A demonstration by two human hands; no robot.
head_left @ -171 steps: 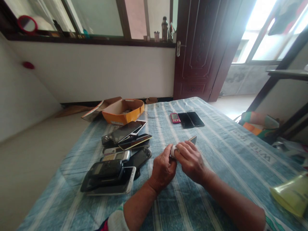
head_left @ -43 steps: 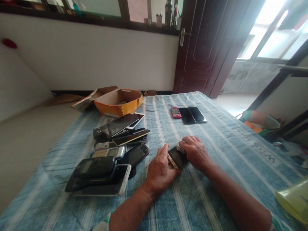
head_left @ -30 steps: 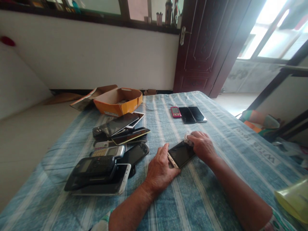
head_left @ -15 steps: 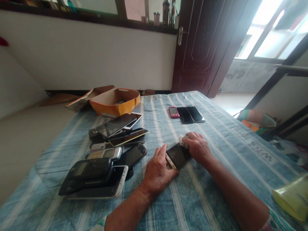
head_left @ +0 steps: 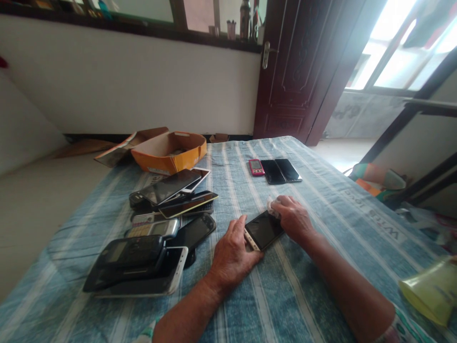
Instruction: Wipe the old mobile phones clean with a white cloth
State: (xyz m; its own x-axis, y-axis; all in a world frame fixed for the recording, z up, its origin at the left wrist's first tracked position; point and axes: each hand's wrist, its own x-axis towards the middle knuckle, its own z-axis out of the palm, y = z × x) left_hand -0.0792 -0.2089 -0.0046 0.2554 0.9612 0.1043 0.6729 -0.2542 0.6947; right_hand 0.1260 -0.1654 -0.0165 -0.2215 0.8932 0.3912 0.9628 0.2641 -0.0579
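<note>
A dark-screened mobile phone [head_left: 263, 229] with a pale gold end lies on the striped cloth between my hands. My left hand [head_left: 233, 252] grips its near left end, thumb at the lower corner and fingers at the upper one. My right hand [head_left: 293, 216] is closed on a crumpled white tissue or cloth [head_left: 274, 206], pressed to the phone's far right end. Left of my hands lies a pile of old phones, among them a white-edged phone [head_left: 174, 274], a black handset [head_left: 130, 252] and a silver keypad phone [head_left: 157, 227].
Behind the pile stands an open orange cardboard box [head_left: 171, 159]. Farther back on the tablecloth [head_left: 228, 171], a pink phone [head_left: 256, 166] sits beside two black phones [head_left: 274, 172] in a row. A yellow translucent container [head_left: 430, 290] is at the right edge.
The camera view has shifted slightly. Both hands stay on the phone in nearly the same place, with the white wad still at its far end.
</note>
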